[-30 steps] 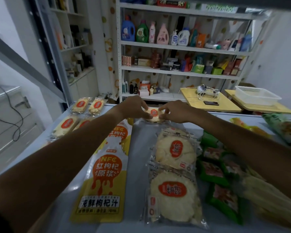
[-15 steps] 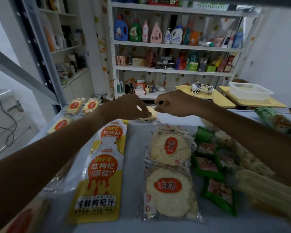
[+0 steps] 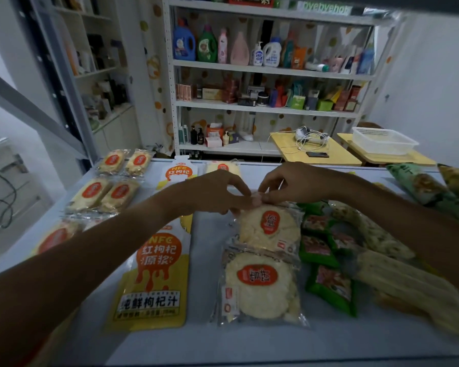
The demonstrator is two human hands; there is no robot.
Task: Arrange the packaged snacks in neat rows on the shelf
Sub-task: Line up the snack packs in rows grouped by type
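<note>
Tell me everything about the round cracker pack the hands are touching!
The round cracker pack is a clear crinkly plastic wrapper holding a pale, bumpy round cracker with an orange-red oval label. It lies flat on the light shelf, second in a column, its near edge meeting another pack just like it. The left hand and right hand both pinch its far edge. Green packets lie at its right.

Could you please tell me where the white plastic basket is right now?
In the head view, the white plastic basket sits at the far right on a yellow table, beyond the shelf surface, right of the table holding tangled white cables.
</note>
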